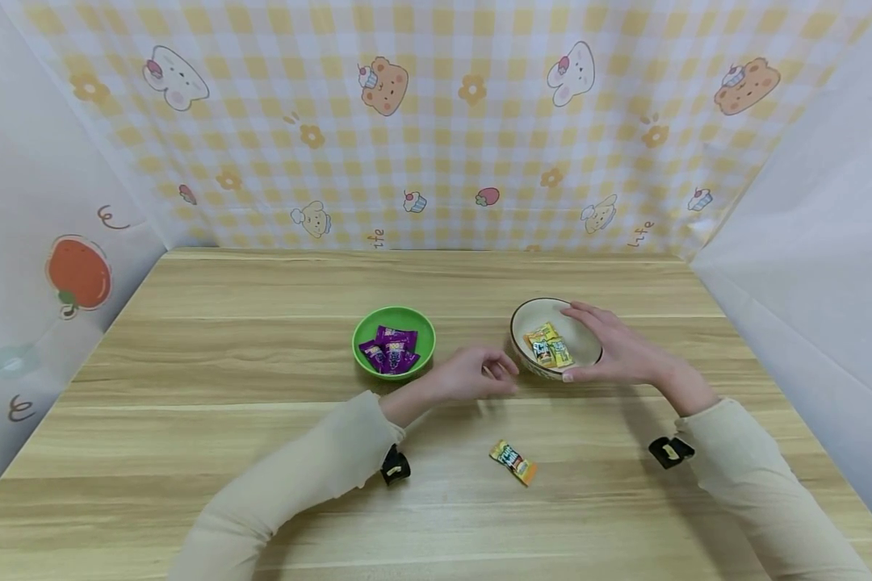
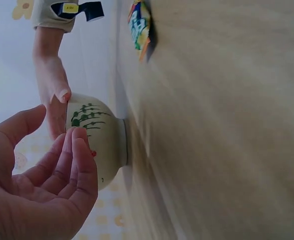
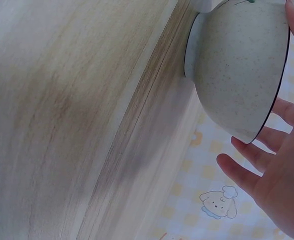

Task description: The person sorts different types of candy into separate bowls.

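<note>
My right hand (image 1: 621,347) holds the cream bowl (image 1: 584,335) at its rim, thumb on the near side and fingers spread along the far side. Yellow wrapped candies (image 1: 548,347) lie inside this bowl, whose outer wall (image 2: 104,130) carries a green plant pattern in the left wrist view. Just left of it hovers my left hand (image 1: 475,374), fingers loosely bent with nothing in them. On the table nearer to me lies a single yellow and orange wrapped candy (image 1: 512,461).
A green bowl (image 1: 363,331) with several purple wrapped candies (image 1: 392,351) stands behind my left forearm. All of this is on a wood-grain table (image 1: 225,339). A checkered yellow curtain (image 1: 443,153) hangs along its far edge, with white sheets at both sides.
</note>
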